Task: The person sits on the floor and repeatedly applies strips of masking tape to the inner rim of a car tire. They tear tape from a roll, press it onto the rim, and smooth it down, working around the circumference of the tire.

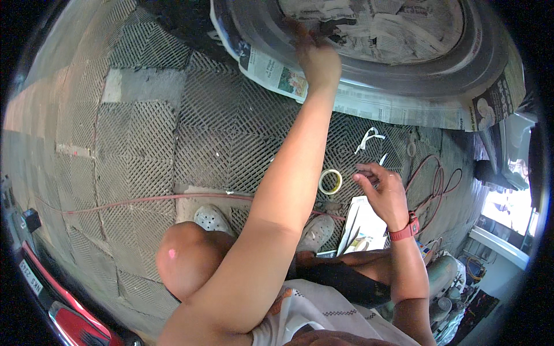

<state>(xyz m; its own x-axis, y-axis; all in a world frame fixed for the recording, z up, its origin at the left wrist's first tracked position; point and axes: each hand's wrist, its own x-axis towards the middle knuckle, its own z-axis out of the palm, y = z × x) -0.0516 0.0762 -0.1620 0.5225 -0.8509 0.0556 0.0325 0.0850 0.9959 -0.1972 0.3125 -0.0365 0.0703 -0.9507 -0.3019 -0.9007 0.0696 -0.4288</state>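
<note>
Dark-grey round rubber tyre, ahead; left hand nearer, at its left part, grip unclear. Right hand: well apart, empty, fingers loosely bent.

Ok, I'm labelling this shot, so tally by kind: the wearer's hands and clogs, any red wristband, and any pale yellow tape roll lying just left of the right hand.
Hands: 2 (left hand, right hand)
Clogs: 2 (left clog, right clog)
Red wristband: 1
Pale yellow tape roll: 1
Total: 6
</note>
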